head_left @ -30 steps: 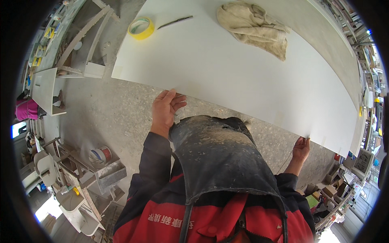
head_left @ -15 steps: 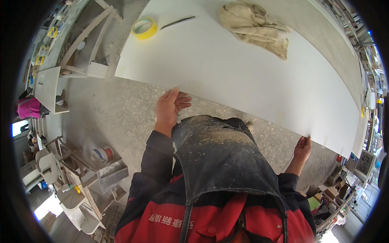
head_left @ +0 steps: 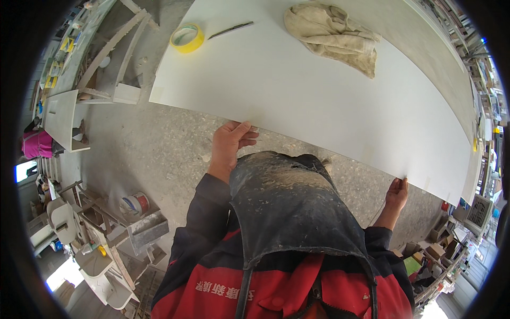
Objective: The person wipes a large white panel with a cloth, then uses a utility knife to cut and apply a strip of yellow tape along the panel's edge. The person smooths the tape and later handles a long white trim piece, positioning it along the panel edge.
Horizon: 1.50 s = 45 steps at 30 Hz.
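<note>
A large white board spreads out before me, its near edge slanting down to the right. My left hand is closed at that edge, left of my body, with the thumb along the top and the fingers curled just below. Farther right, my right hand pinches the same edge, thumb uppermost. On the board lie a roll of yellow tape, a slim dark knife or pen-like tool and a crumpled beige cloth.
A dusty dark apron covers my front, close to the board's edge. On the speckled floor at left stand a bucket and wooden frames. Another person in a magenta top is at far left. Boxes crowd the lower right.
My left hand has slid a little to the right and nearer along the board's edge. My right hand stays in place at the edge.
</note>
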Motion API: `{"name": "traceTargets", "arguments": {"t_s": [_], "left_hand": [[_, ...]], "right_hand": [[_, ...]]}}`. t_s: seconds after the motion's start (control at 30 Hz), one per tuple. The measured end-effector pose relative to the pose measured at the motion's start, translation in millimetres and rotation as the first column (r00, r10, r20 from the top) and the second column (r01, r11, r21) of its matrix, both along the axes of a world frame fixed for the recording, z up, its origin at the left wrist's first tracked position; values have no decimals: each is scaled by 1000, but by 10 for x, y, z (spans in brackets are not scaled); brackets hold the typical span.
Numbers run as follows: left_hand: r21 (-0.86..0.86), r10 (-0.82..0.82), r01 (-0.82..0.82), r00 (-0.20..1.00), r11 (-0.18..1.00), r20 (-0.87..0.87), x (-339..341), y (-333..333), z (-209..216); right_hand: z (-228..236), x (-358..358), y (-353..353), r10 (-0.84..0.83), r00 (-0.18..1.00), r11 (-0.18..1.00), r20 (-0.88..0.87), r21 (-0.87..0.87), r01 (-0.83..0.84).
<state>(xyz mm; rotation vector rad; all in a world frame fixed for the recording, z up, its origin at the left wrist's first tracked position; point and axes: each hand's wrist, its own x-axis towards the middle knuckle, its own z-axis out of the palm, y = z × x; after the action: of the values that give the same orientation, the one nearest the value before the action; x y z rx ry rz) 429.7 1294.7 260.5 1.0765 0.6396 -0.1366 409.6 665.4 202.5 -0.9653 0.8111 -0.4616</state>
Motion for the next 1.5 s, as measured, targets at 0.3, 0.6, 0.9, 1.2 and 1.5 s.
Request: {"name": "traceTargets", "arguments": {"t_s": [0.3,0.6,0.9,1.2,1.5], "left_hand": [[66,-1,2,1000,998,-16,29,-46,-62],[113,-76,67,994,991,74,56,6,-202],[350,-189,111,962,930,199,68,140,-482],[586,-289,166,949,793,123,91,210,-554],[646,-283,139,951,750,124,113,213,-673]], "right_hand": [[37,-3,29,0,1000,1000,-15,12,0],[-24,-34,-56,3,1000,1000,18,19,-4],[-47,-15,-107,8,1000,1000,2,25,-8],[-11,0,-50,-2,1000,1000,1,29,2],[-30,-1,-85,-9,1000,1000,-16,9,9]]}}
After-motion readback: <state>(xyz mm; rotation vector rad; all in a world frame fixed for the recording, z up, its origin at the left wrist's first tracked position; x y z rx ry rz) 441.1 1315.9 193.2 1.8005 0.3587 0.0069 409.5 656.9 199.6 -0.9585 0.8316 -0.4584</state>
